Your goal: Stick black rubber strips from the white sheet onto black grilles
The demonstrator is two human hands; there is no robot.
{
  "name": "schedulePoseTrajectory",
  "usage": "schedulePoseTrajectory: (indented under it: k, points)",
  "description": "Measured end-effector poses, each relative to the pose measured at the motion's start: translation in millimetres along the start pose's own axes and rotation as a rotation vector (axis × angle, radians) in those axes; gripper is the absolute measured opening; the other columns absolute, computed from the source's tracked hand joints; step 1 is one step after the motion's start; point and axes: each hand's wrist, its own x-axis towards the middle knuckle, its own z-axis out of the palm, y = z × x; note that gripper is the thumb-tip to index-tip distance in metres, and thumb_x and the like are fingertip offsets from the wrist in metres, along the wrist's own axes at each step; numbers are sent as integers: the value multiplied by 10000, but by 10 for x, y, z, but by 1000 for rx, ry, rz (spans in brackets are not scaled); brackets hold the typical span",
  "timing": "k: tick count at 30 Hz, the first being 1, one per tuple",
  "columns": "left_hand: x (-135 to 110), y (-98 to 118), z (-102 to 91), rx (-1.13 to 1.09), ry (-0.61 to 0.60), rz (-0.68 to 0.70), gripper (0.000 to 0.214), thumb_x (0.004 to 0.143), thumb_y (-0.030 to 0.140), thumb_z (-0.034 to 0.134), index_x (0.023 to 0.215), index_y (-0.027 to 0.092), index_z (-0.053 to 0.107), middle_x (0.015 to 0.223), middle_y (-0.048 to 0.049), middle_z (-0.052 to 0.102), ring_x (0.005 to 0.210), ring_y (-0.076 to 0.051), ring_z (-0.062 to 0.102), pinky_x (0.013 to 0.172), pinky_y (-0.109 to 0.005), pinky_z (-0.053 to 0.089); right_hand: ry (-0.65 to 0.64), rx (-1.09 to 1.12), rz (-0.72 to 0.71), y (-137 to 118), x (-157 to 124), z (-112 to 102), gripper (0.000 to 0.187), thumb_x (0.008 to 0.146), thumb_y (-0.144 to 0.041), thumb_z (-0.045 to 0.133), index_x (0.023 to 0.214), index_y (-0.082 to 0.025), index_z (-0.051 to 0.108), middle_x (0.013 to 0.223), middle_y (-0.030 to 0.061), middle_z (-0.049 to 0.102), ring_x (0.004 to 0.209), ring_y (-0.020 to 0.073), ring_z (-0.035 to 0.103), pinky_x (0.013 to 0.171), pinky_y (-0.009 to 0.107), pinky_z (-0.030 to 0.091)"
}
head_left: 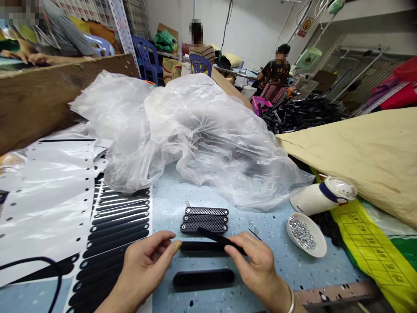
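Note:
My right hand (257,265) pinches a thin black strip (216,237) that slants up to the left over the blue table (172,200). My left hand (146,261) has its fingers curled, thumb tip against the end of a smooth black bar (202,247) lying flat. A second smooth black bar (203,278) lies nearer me between my wrists. Just beyond, three textured black bars (205,219) lie side by side. On the left a white backing sheet (117,226) carries several black adhesive strips.
A white bowl (306,234) of small metal screws sits at the right, a tipped white bottle (321,195) behind it. Crumpled clear plastic bags (195,130) fill the middle. Tan paper (358,156) and black parts (299,115) lie right. Other people sit at the back.

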Motion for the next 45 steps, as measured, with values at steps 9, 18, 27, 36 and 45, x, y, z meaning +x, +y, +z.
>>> schedulePoseTrajectory:
  k: [9, 18, 27, 36, 45]
  points:
    - [41, -211, 113, 235, -205, 319, 193, 872, 275, 528, 953, 209, 689, 818, -23, 744, 676, -167, 688, 633, -247, 544, -24, 34, 68, 115, -4, 52, 122, 846, -142, 650, 944, -182, 709, 814, 67, 715, 736, 211, 645, 668, 353, 533]
    - [117, -166, -69, 278, -213, 192, 193, 812, 350, 587, 863, 215, 715, 702, -1, 730, 593, -168, 663, 570, -246, 521, -67, 58, 77, 140, 29, -2, 86, 854, -154, 631, 907, -173, 697, 773, 64, 687, 707, 198, 627, 633, 331, 513]
    - [396, -114, 111, 208, -87, 148, 216, 762, 318, 590, 888, 193, 713, 682, -4, 731, 588, -167, 665, 576, -249, 532, -63, 9, 81, 380, 193, 105, 96, 867, -185, 612, 922, -181, 691, 818, 69, 700, 739, 195, 658, 671, 322, 544]
    - [301, -52, 101, 197, -223, 100, 180, 758, 254, 573, 848, 178, 709, 659, 2, 700, 594, -154, 644, 596, -254, 519, -148, -3, -8, 313, 177, 50, 115, 857, -168, 640, 945, -179, 714, 839, 80, 719, 760, 212, 677, 673, 341, 563]
    - [229, -76, 47, 96, -235, 74, 215, 771, 216, 567, 905, 181, 731, 789, -25, 749, 686, -172, 664, 667, -290, 528, -175, -54, -106, 212, 219, 73, 199, 867, -162, 639, 1045, -202, 717, 924, 90, 745, 876, 255, 697, 780, 418, 576]
